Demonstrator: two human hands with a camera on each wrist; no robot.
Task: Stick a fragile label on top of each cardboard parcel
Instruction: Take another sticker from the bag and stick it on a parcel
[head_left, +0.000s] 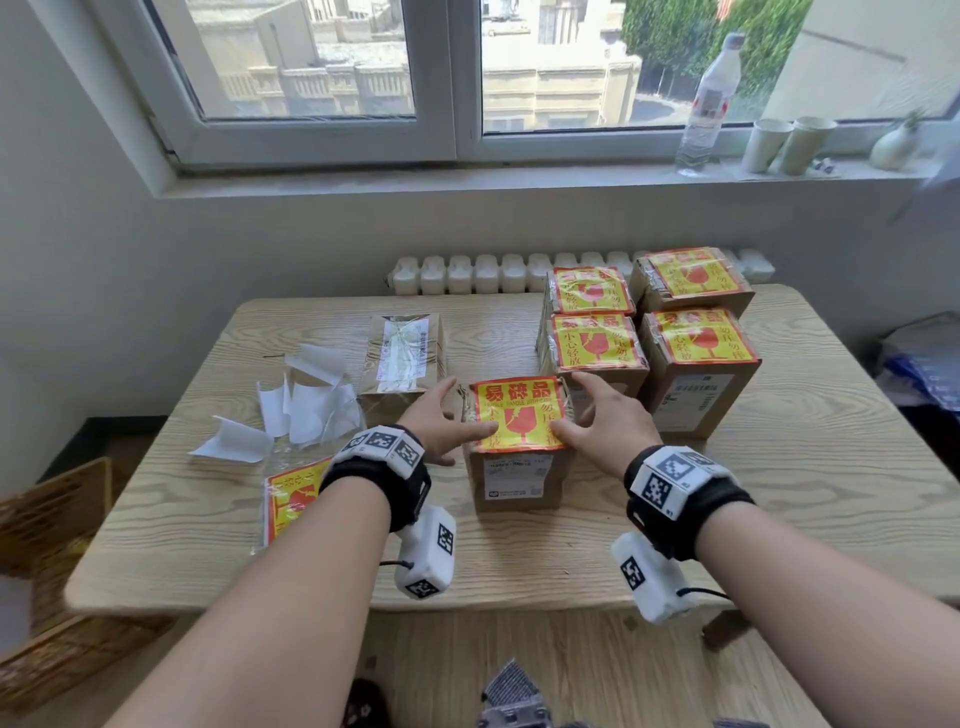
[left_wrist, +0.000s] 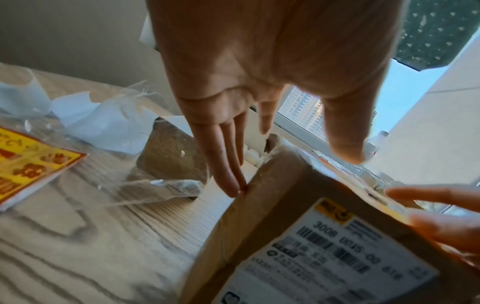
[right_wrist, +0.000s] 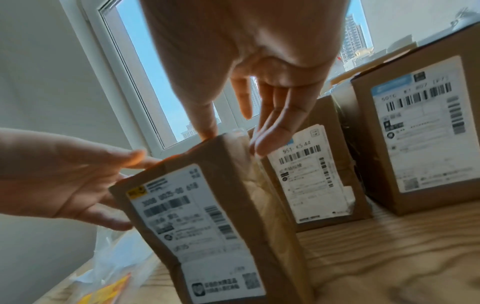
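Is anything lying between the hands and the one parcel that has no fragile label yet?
Nothing visible does. The unlabelled parcel stands just behind the left hand, with bare table between; the right hand must cross the labelled parcel.

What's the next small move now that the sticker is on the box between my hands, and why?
Probably lift the labelled parcel over to the four labelled ones at the back right. Its fragile label already lies on top, both hands flank it, and one unlabelled parcel waits.
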